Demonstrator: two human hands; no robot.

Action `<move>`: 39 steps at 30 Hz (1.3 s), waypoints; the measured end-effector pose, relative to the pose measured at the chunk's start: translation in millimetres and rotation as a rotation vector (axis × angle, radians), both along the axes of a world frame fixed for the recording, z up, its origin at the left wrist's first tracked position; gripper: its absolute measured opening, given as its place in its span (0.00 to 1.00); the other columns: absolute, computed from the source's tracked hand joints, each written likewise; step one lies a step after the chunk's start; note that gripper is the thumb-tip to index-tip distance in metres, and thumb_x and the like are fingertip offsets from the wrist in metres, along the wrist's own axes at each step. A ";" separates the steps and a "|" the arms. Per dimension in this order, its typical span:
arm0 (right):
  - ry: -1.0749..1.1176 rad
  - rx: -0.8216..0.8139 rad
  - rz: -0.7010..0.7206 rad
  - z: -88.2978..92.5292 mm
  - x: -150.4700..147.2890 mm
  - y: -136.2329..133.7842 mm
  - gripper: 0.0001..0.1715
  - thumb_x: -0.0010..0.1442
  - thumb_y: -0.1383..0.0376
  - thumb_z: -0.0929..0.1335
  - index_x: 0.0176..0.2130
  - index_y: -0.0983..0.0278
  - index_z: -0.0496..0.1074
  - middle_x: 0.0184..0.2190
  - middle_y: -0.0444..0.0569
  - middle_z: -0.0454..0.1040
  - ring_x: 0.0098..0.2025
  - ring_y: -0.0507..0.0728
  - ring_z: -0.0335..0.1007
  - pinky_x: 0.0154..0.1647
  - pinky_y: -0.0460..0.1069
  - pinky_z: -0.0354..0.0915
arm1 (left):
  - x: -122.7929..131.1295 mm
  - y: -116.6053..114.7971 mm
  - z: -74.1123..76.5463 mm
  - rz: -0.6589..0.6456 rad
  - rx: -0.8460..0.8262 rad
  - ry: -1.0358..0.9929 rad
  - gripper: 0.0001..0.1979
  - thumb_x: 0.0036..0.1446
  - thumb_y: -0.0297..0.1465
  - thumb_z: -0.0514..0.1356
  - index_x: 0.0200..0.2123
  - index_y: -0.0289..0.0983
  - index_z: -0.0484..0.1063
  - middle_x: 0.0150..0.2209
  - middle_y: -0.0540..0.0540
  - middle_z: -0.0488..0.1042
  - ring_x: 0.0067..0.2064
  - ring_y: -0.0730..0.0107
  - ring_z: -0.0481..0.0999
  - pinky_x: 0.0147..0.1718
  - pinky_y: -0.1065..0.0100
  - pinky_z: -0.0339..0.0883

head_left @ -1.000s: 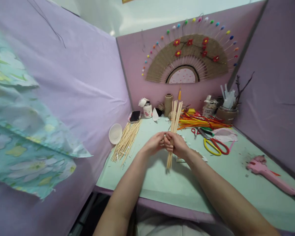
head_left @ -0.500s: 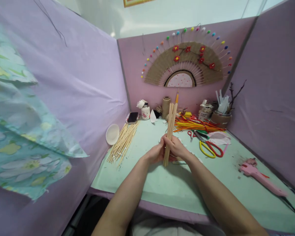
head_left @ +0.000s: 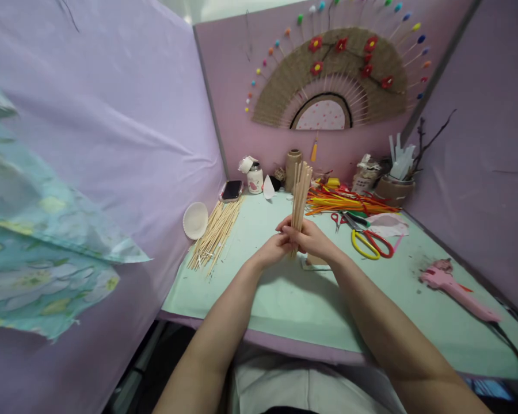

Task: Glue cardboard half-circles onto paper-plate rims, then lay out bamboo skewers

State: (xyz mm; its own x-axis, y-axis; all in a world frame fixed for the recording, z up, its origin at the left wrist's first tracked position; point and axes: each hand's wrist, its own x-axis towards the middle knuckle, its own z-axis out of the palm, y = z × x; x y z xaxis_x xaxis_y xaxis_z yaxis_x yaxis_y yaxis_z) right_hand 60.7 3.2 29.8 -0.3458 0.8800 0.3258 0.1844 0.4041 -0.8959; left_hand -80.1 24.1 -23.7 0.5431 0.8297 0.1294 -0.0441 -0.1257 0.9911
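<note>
Both hands are closed around one bundle of thin wooden sticks (head_left: 301,192), held nearly upright above the middle of the table. My left hand (head_left: 277,246) grips the bundle's lower part from the left, and my right hand (head_left: 313,238) wraps it from the right. The fingers overlap, so part of the grip is hidden. Beneath my right hand lies a flat brown and white piece (head_left: 316,263), partly covered by the wrist. More loose sticks (head_left: 218,233) lie spread on the table to the left.
Scissors with yellow and red handles (head_left: 371,244) lie right of my hands. Farther right rests a pink glue gun (head_left: 457,290) with its cord. Orange and red strips (head_left: 349,201), a twine spool (head_left: 292,167), a jar (head_left: 254,178) and a phone (head_left: 232,190) line the back. A white dish (head_left: 195,221) leans left.
The view has tilted down, so the wall fan sits higher. The bundle's lower end now shows less below my hands, and more of the flat piece under the right hand is visible.
</note>
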 end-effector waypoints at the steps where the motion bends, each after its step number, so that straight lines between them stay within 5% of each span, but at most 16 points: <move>1: 0.017 -0.011 0.007 -1.4 1.3 0.2 0.20 0.59 0.50 0.66 0.38 0.64 0.73 0.30 0.47 0.73 0.28 0.53 0.68 0.27 0.47 0.64 | 0.6 -0.6 0.2 -0.013 -0.011 0.005 0.15 0.48 0.39 0.66 0.31 0.32 0.75 0.31 0.42 0.79 0.38 0.61 0.77 0.41 0.61 0.69; 7: 0.159 -0.072 0.088 -6.3 3.3 1.5 0.18 0.61 0.50 0.65 0.38 0.63 0.71 0.38 0.52 0.78 0.41 0.58 0.74 0.41 0.52 0.69 | 2.0 -5.1 -1.1 -0.089 -0.041 0.038 0.13 0.46 0.36 0.66 0.30 0.31 0.76 0.33 0.40 0.78 0.38 0.61 0.77 0.41 0.61 0.69; 15: 0.295 -0.191 0.067 -13.1 -2.5 3.6 0.20 0.57 0.51 0.69 0.42 0.62 0.68 0.36 0.51 0.78 0.36 0.55 0.74 0.38 0.52 0.71 | 8.2 2.3 -11.1 -0.050 -0.013 0.029 0.08 0.45 0.32 0.65 0.28 0.32 0.77 0.29 0.43 0.77 0.36 0.63 0.76 0.40 0.62 0.69; 24: 0.535 -0.183 -0.014 -10.4 -8.2 1.7 0.25 0.53 0.48 0.71 0.44 0.61 0.68 0.40 0.51 0.77 0.39 0.57 0.75 0.47 0.57 0.70 | 10.7 -2.8 -18.6 0.087 -0.012 0.030 0.11 0.46 0.33 0.64 0.31 0.31 0.78 0.31 0.41 0.79 0.37 0.60 0.77 0.43 0.59 0.68; 33: 0.552 -0.274 0.105 -13.1 -4.3 4.1 0.24 0.52 0.47 0.72 0.38 0.63 0.71 0.34 0.50 0.78 0.35 0.56 0.76 0.42 0.55 0.71 | 11.6 -7.3 -17.4 -0.047 -0.050 -0.038 0.12 0.49 0.36 0.63 0.31 0.31 0.76 0.32 0.40 0.78 0.38 0.58 0.77 0.43 0.58 0.69; 39: 0.518 -0.196 0.070 -14.4 -3.6 5.7 0.27 0.55 0.49 0.71 0.48 0.61 0.70 0.44 0.53 0.77 0.44 0.58 0.74 0.49 0.56 0.69 | 8.5 -6.2 -15.4 0.039 0.008 -0.033 0.11 0.50 0.36 0.62 0.31 0.32 0.73 0.31 0.41 0.77 0.35 0.61 0.76 0.40 0.60 0.68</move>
State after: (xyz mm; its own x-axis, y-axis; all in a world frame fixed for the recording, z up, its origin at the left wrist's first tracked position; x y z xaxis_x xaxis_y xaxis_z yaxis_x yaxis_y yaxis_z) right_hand 57.2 8.9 15.4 -0.2442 0.9217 0.3015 -0.3214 0.2164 -0.9219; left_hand -71.6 17.9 -39.1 0.5058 0.8488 0.1537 -0.0720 -0.1360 0.9881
